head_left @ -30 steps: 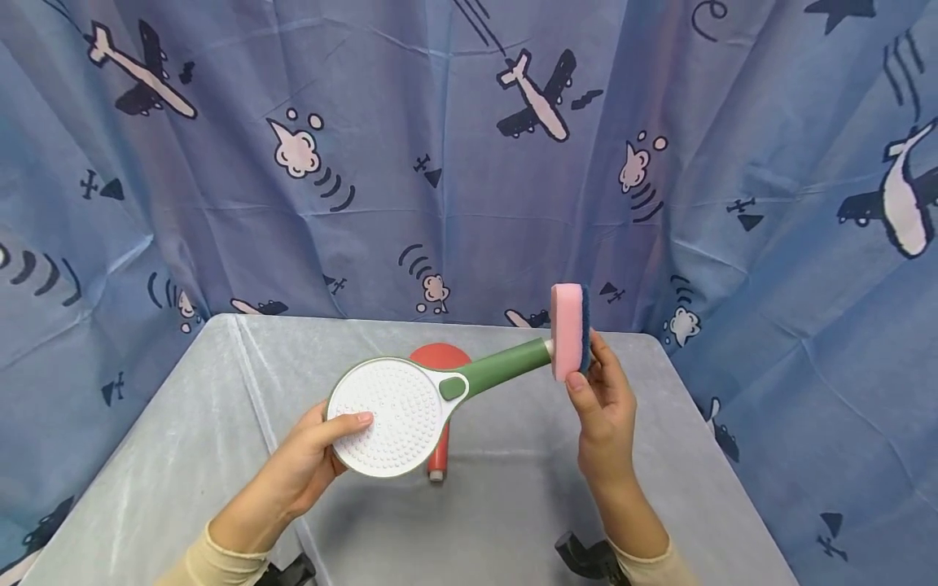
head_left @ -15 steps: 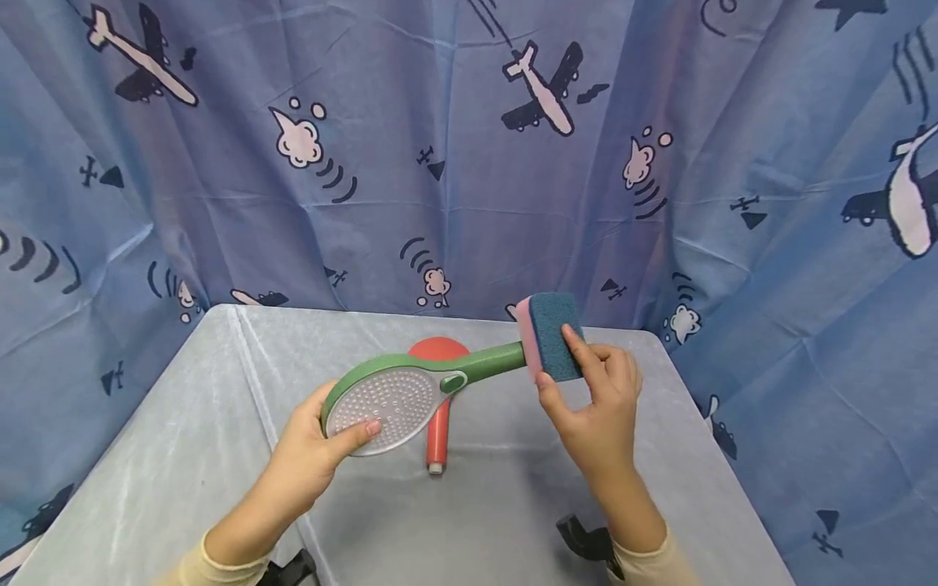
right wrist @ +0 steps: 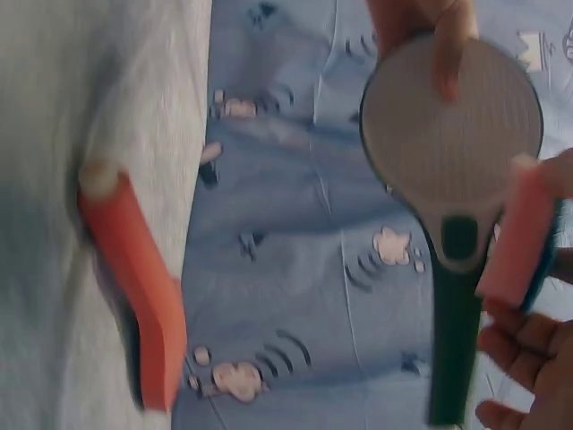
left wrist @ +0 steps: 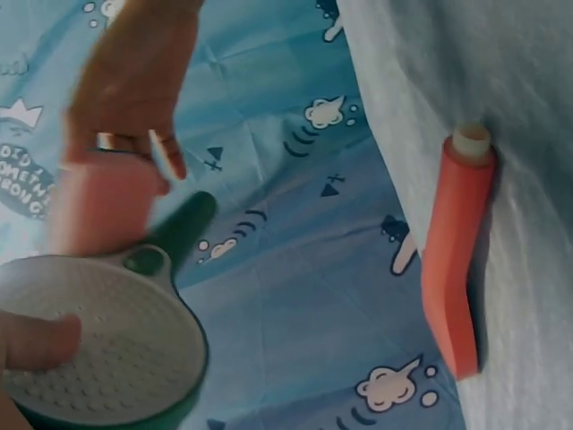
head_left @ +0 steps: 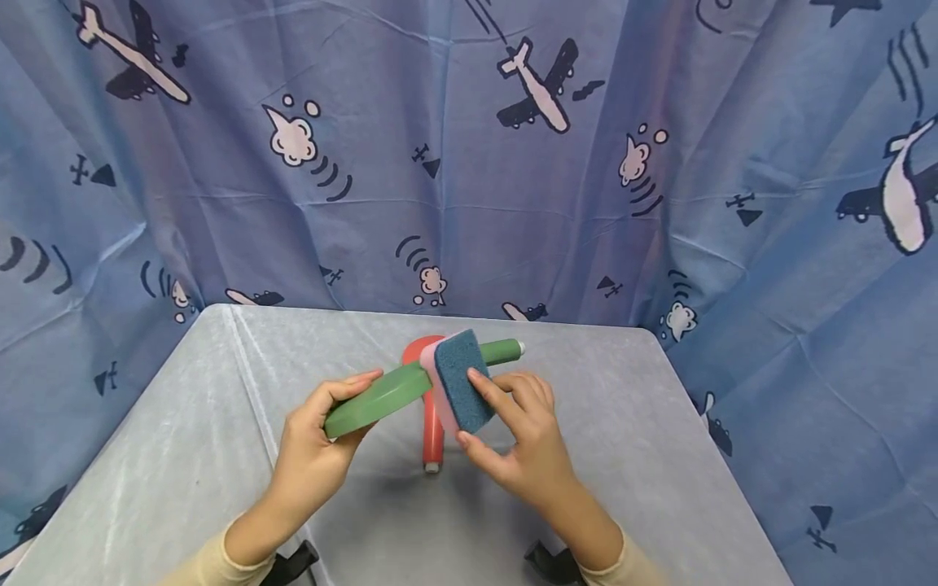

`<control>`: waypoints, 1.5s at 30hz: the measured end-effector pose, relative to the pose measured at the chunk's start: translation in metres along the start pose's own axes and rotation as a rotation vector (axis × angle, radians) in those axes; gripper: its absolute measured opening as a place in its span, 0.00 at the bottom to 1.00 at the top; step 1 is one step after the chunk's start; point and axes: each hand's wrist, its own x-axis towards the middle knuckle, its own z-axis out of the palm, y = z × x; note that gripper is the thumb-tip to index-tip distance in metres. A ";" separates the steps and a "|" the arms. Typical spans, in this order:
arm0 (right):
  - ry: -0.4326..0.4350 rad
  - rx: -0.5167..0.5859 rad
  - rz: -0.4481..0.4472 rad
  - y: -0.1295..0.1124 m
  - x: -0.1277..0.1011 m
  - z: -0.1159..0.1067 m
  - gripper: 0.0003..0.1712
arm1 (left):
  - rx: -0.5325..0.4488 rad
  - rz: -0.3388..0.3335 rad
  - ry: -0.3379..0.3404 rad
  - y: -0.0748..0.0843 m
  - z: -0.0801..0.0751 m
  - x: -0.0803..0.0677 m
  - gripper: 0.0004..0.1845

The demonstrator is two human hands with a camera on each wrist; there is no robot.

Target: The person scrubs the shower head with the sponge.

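My left hand [head_left: 322, 427] grips the round head of a green shower head [head_left: 377, 397], its thumb on the white nozzle face [left wrist: 98, 340]. The face is turned down and away from the head camera, and the green handle [head_left: 501, 352] points back right. My right hand [head_left: 513, 431] pinches a pink sponge with a blue scrub side [head_left: 462, 382] and holds its pink side against the neck of the shower head. In the right wrist view the sponge [right wrist: 519, 233] sits beside the handle [right wrist: 452, 340]. In the left wrist view it [left wrist: 98, 202] lies just above the nozzle face.
A red shower head [head_left: 432, 431] lies on the grey table [head_left: 630, 423] under the held one, also seen in both wrist views [left wrist: 457, 269] [right wrist: 134, 305]. A blue curtain with airplane prints [head_left: 469, 163] hangs behind and around the table.
The sponge moved left from the handle's end to the neck near the head. The green shower head rolled so its white face turned downward, and both hands sank lower.
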 end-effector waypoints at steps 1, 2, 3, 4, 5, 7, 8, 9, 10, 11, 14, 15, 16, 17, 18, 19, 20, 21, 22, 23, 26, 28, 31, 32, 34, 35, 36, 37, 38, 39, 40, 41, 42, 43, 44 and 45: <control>0.007 0.040 -0.024 -0.003 0.000 0.002 0.33 | 0.007 0.034 -0.002 0.000 0.000 0.000 0.27; 0.020 0.066 -0.049 -0.004 0.000 0.003 0.33 | 0.016 0.084 0.002 -0.001 0.001 0.000 0.27; 0.035 0.078 -0.071 -0.005 0.000 0.004 0.34 | 0.018 0.151 0.014 -0.001 0.002 0.000 0.26; 0.049 0.072 -0.088 -0.005 0.000 0.004 0.34 | 0.021 0.224 0.031 0.000 0.002 0.001 0.25; 0.064 0.046 -0.101 -0.004 0.000 0.004 0.34 | 0.025 0.300 0.052 0.001 0.002 0.002 0.23; 0.093 -0.046 -0.110 0.000 0.000 0.002 0.33 | 0.026 0.442 0.105 0.004 0.002 0.005 0.16; 0.108 -0.098 -0.102 0.004 0.000 0.000 0.33 | 0.017 0.496 0.129 0.007 0.001 0.008 0.11; 0.122 -0.144 -0.086 0.008 0.001 -0.002 0.33 | 0.003 0.536 0.147 0.009 0.000 0.010 0.06; 0.137 -0.189 -0.060 0.012 0.001 -0.005 0.33 | -0.012 0.564 0.161 0.012 0.000 0.013 0.03; 0.152 -0.224 -0.029 0.017 0.001 -0.008 0.33 | -0.028 0.586 0.170 0.015 -0.001 0.015 0.02; 0.189 -0.234 0.106 0.029 0.002 -0.016 0.34 | -0.102 0.629 0.179 0.022 -0.003 0.019 0.05; 0.190 -0.204 0.156 0.032 0.002 -0.019 0.34 | -0.131 0.639 0.182 0.023 -0.003 0.020 0.06; 0.183 -0.163 0.211 0.034 0.002 -0.022 0.33 | -0.161 0.650 0.185 0.024 -0.003 0.021 0.06; 0.171 -0.106 0.268 0.036 0.002 -0.024 0.32 | -0.190 0.657 0.188 0.025 -0.003 0.022 0.06; 0.155 -0.032 0.325 0.035 0.002 -0.027 0.32 | -0.220 0.664 0.193 0.025 -0.003 0.022 0.06; 0.137 0.059 0.384 0.035 0.002 -0.029 0.32 | -0.247 0.668 0.197 0.025 -0.004 0.022 0.06; 0.122 0.162 0.446 0.034 0.002 -0.031 0.32 | -0.272 0.671 0.202 0.024 -0.004 0.022 0.06; 0.114 0.269 0.508 0.032 0.002 -0.033 0.32 | -0.297 0.673 0.206 0.024 -0.004 0.022 0.06; 0.114 0.375 0.564 0.031 0.003 -0.035 0.31 | -0.322 0.670 0.205 0.023 -0.005 0.022 0.06; 0.118 0.478 0.610 0.030 0.004 -0.037 0.30 | -0.349 0.653 0.203 0.023 -0.006 0.022 0.05; 0.134 0.720 0.695 0.029 0.008 -0.041 0.29 | -0.455 0.568 0.163 0.017 -0.010 0.022 0.05; 0.130 0.809 0.706 0.029 0.010 -0.043 0.29 | -0.503 0.477 0.144 0.011 -0.013 0.021 0.06; 0.124 0.854 0.709 0.030 0.010 -0.045 0.28 | -0.514 0.332 0.148 0.002 -0.017 0.020 0.07; 0.123 0.851 0.704 0.030 0.009 -0.045 0.28 | -0.495 0.287 0.156 -0.001 -0.018 0.019 0.08; 0.129 0.837 0.697 0.031 0.008 -0.045 0.27 | -0.423 0.201 0.166 -0.004 -0.020 0.018 0.10; 0.132 0.831 0.692 0.032 0.008 -0.046 0.27 | -0.384 0.160 0.161 -0.005 -0.021 0.017 0.12; 0.135 0.824 0.689 0.032 0.007 -0.046 0.27 | -0.351 0.127 0.146 -0.005 -0.022 0.017 0.15; 0.136 0.821 0.687 0.033 0.006 -0.046 0.26 | -0.326 0.095 0.130 -0.005 -0.023 0.016 0.17; 0.137 0.818 0.687 0.033 0.005 -0.046 0.26 | -0.299 0.067 0.110 -0.005 -0.023 0.015 0.19; 0.137 0.816 0.685 0.034 0.005 -0.046 0.26 | -0.277 0.048 0.087 -0.005 -0.023 0.015 0.21; 0.135 0.810 0.687 0.035 0.005 -0.046 0.27 | -0.277 0.042 0.065 -0.005 -0.023 0.015 0.23; 0.135 0.806 0.692 0.036 0.005 -0.046 0.27 | -0.271 0.036 0.042 -0.005 -0.023 0.015 0.24; 0.135 0.800 0.699 0.036 0.005 -0.047 0.27 | -0.273 0.037 0.021 -0.004 -0.024 0.016 0.26; 0.136 0.797 0.707 0.037 0.005 -0.047 0.28 | -0.270 0.032 0.001 -0.003 -0.024 0.017 0.27; 0.138 0.796 0.714 0.037 0.005 -0.048 0.28 | -0.255 0.036 -0.019 -0.002 -0.025 0.017 0.29; 0.140 0.797 0.718 0.038 0.006 -0.049 0.28 | -0.238 0.054 -0.036 -0.002 -0.026 0.018 0.30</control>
